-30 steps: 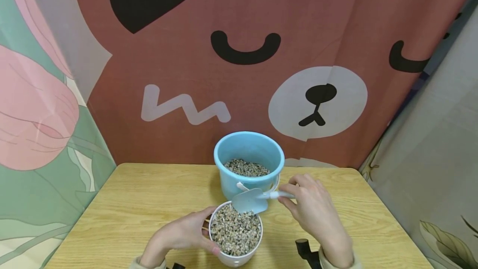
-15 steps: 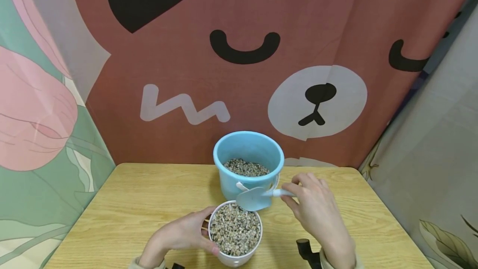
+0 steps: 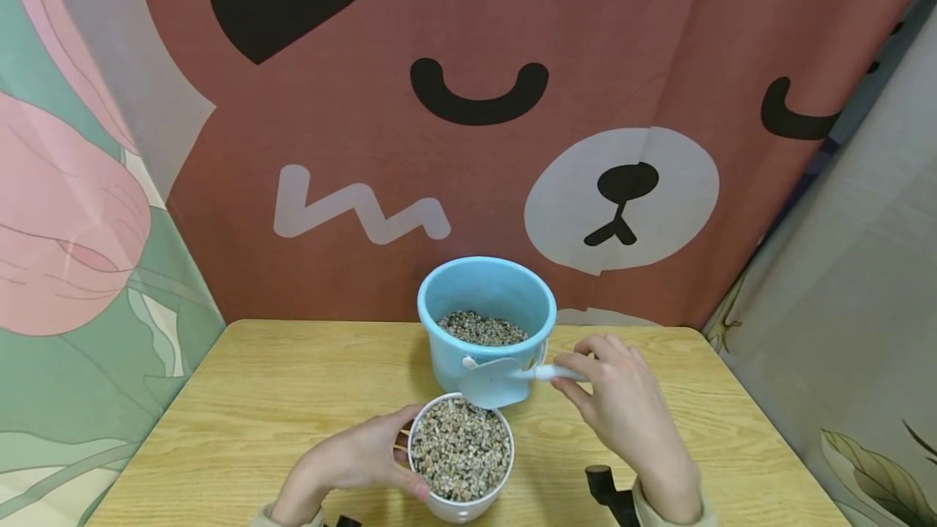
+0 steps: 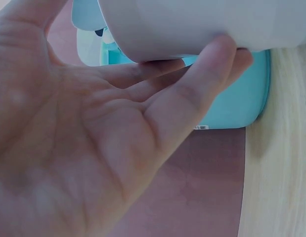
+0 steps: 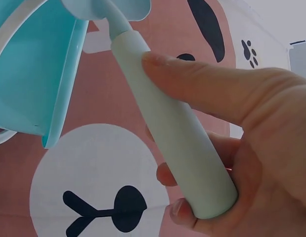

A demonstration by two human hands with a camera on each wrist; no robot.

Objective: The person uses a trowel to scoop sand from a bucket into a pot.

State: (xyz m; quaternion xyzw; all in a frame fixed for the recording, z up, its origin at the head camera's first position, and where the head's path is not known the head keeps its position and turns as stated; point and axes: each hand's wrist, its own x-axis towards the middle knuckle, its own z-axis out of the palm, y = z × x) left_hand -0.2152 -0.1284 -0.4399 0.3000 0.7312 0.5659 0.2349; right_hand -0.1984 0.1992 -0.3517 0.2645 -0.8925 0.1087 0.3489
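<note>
A white cup (image 3: 463, 511) stands near the table's front, filled close to its rim with small mixed-colour gravel (image 3: 459, 450). My left hand (image 3: 360, 455) holds the cup from the left, thumb at its near side and fingers behind. In the left wrist view, the fingers reach along the cup's pale wall (image 4: 192, 24). With my right hand (image 3: 624, 401) I grip a pale blue toy shovel (image 3: 492, 383) by its handle. The blade points left and overlaps the cup's far rim in the head view. Thumb and fingers wrap the thick handle (image 5: 172, 133) in the right wrist view.
Right behind the cup stands a light blue bucket (image 3: 448, 356) with a white handle and darker gravel (image 3: 483, 328) inside. The wooden table (image 3: 315, 372) ends at a bear-print cloth (image 3: 351, 128). More printed cloth hangs at both sides.
The shovel blade has risen from the gravel's surface to the cup's far rim, turning slightly. My right hand has shifted a little right. The left hand and cup stay put.
</note>
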